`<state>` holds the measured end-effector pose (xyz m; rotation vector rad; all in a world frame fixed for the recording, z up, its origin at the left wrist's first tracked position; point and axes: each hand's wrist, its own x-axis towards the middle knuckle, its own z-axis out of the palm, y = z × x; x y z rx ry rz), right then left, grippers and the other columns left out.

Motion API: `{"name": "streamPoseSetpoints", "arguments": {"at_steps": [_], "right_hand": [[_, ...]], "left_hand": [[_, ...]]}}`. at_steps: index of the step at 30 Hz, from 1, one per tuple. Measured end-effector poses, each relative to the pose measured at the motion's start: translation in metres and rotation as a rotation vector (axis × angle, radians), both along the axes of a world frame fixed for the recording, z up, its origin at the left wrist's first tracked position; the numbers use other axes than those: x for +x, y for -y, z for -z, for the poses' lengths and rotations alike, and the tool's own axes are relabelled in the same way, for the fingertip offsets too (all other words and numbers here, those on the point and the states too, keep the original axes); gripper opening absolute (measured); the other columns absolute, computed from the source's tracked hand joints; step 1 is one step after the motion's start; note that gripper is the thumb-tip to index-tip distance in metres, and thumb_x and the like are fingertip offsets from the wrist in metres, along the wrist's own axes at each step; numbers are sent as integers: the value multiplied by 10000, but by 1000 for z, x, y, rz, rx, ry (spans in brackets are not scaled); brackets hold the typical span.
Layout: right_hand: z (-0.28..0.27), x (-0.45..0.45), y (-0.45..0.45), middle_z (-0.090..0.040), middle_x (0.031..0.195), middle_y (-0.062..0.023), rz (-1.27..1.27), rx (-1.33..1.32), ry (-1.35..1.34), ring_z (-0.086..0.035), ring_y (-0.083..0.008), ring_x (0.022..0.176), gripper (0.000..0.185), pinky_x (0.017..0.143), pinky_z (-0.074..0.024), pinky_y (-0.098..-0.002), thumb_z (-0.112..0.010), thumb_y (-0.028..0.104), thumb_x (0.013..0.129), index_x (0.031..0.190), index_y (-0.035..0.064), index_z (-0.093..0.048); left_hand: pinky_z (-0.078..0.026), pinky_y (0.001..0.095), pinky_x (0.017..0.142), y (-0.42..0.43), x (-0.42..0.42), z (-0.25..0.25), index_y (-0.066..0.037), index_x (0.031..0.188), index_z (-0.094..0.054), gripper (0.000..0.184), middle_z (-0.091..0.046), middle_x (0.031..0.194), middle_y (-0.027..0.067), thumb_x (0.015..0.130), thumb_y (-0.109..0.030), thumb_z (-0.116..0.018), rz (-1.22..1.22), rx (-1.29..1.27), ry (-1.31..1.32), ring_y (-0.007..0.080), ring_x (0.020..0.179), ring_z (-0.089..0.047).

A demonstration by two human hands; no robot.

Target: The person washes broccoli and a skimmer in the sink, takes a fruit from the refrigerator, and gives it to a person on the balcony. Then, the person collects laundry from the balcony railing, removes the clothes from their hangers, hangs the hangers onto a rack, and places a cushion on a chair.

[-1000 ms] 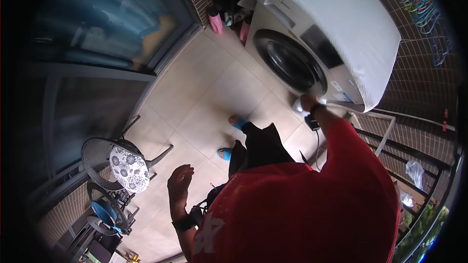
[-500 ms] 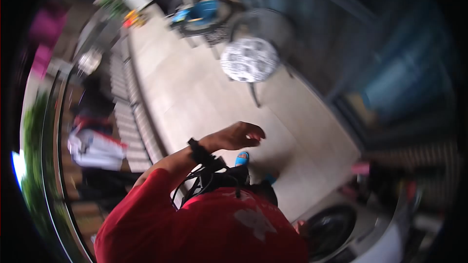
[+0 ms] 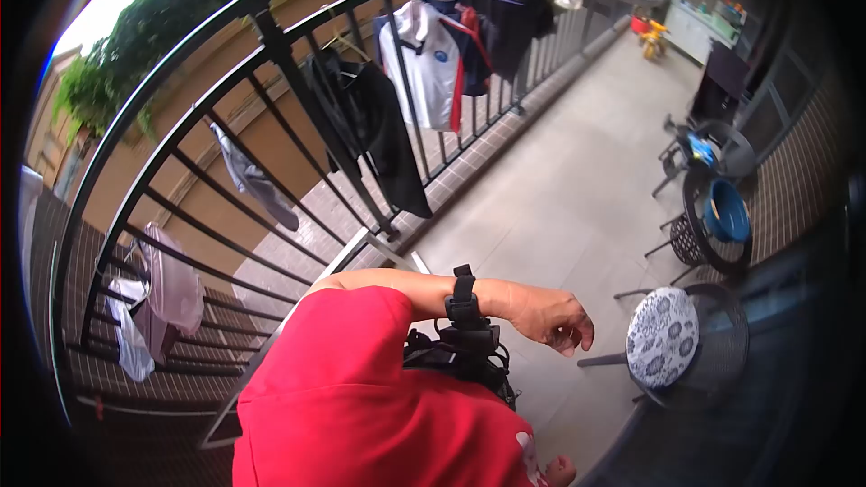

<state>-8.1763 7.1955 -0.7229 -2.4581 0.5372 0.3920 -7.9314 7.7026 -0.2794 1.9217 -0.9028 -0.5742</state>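
Note:
My left hand (image 3: pixel 552 320) is stretched out in front of my red shirt, its fingers loosely curled and apart from the thumb, with nothing visible in them. A black strap with a device (image 3: pixel 465 308) is around that wrist. Nearest to the hand, but apart from it, is a chair with a round black-and-white patterned seat cushion (image 3: pixel 663 336). Of my right hand (image 3: pixel 560 469) only a small part shows low beside the shirt; its fingers are mostly hidden.
A dark metal railing (image 3: pixel 275 45) curves along the left, hung with a white jacket (image 3: pixel 424 63), black trousers (image 3: pixel 374 126) and a pale hat (image 3: pixel 173 284). Along the right wall stand a blue basin (image 3: pixel 727 210) and chairs. A yellow toy (image 3: pixel 651 39) is farther down the tiled floor (image 3: pixel 532 180).
My view has swung left, bringing the railing and hanging clothes into full sight. The patterned seat and blue basin have shifted right in view. My left hand stays out in front.

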Motion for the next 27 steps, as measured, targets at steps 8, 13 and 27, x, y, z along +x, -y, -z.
{"name": "streamPoseSetpoints", "arguments": {"at_steps": [8,13,27], "right_hand": [[-155,276,-208,-623,695,-94,-395,538,239,-576,-134,569,190,535,-464,-253,-579,139,898,908,-37,-651],[-229,322,-313,-621,664,-75,-713,568,153,-573,-123,542,177,508,-469,-245,-566,115,916,895,-41,-647],[-469,423,-424,-587,967,-77,-1311,1307,460,-549,-157,835,410,790,-479,-311,-589,300,959,1161,-56,-565]], "left_hand": [[-506,377,692,-120,26,29,12,1063,-618,230,-668,920,118,875,-117,-648,-562,-44,180,248,773,-644],[-494,339,663,-164,-8,13,-3,1059,-618,206,-674,841,100,890,-119,-628,-926,-138,168,206,728,-626],[-521,332,731,-29,-149,-208,-82,1507,-80,1079,-519,1304,228,771,-479,-762,-1654,-98,1123,296,959,-630]]}}
